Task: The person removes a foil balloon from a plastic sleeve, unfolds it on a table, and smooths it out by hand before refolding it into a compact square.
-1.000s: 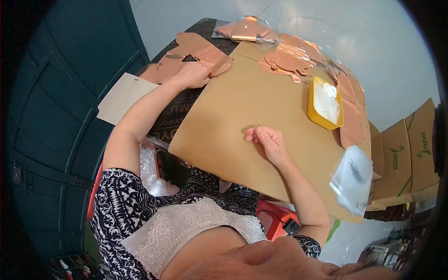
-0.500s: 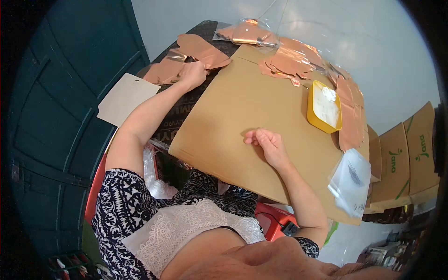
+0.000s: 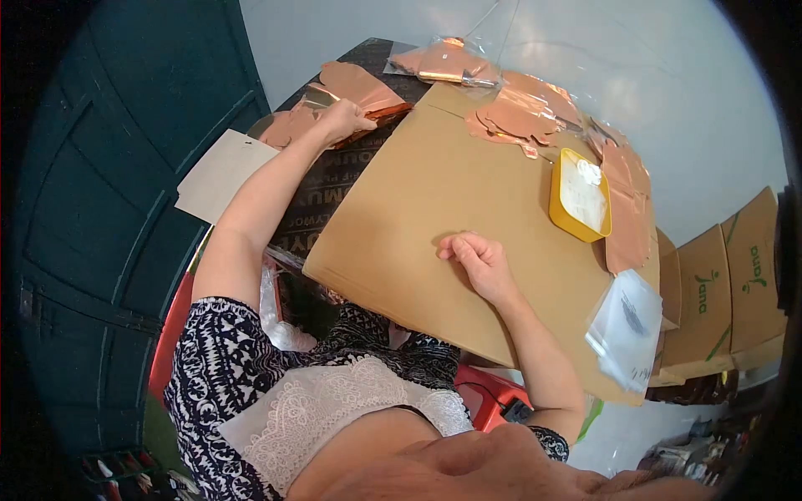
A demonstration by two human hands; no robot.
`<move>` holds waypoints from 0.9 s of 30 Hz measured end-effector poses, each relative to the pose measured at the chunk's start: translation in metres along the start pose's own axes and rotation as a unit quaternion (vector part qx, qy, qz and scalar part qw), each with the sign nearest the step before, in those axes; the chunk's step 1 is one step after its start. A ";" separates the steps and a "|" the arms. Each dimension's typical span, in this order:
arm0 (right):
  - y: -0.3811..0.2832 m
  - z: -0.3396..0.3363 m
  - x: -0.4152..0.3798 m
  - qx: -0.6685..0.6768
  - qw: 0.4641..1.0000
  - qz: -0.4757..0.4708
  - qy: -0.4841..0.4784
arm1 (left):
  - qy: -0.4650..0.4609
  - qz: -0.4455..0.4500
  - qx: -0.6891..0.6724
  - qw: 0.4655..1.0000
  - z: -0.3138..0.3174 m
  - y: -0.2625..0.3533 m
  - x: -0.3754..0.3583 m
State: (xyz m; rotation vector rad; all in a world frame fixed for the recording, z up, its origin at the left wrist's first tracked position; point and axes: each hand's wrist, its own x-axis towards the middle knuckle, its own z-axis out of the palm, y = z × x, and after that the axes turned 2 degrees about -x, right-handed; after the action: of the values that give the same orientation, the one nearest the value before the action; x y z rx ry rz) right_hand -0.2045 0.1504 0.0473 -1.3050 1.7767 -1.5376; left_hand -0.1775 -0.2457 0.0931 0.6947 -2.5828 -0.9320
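Observation:
At the far left of the table my left hand (image 3: 345, 121) is closed on the edge of a copper-coloured foil cutout (image 3: 357, 86). The cutout's near edge is tipped up, and a shiny orange underside shows. More copper-coloured cutouts (image 3: 288, 125) lie just left of that hand, partly hidden by it. My right hand (image 3: 478, 259) rests on the brown cardboard sheet (image 3: 418, 209), its fingers curled in and nothing visible in them.
A yellow tub (image 3: 581, 196) with white contents stands on the cardboard's right side. Copper-coloured cutouts (image 3: 518, 117) and a clear bag of cutouts (image 3: 451, 63) lie along the back. Plastic sleeves (image 3: 622, 334) sit at right. A pale card (image 3: 224, 177) overhangs the left edge; cartons (image 3: 710, 292) stand beyond.
My left hand has raised the near edge of the foil cutout, exposing its shiny orange underside. My right hand has stayed in nearly the same place, still curled.

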 end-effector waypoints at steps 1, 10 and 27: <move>0.000 0.000 0.000 0.000 1.000 -0.002 0.001 | -0.013 -0.009 -0.014 1.000 -0.002 -0.001 0.001; -0.005 0.004 0.000 -0.014 1.000 -0.006 0.005 | -0.024 0.008 0.009 1.000 -0.002 -0.008 0.008; -0.002 0.007 0.002 -0.050 0.998 -0.032 0.011 | 0.153 0.054 0.065 0.985 -0.057 -0.014 0.062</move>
State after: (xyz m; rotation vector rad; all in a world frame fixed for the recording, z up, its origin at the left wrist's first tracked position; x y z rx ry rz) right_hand -0.1990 0.1455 0.0472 -1.4090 1.8638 -1.5194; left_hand -0.1997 -0.3180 0.1336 0.6667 -2.3938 -0.5765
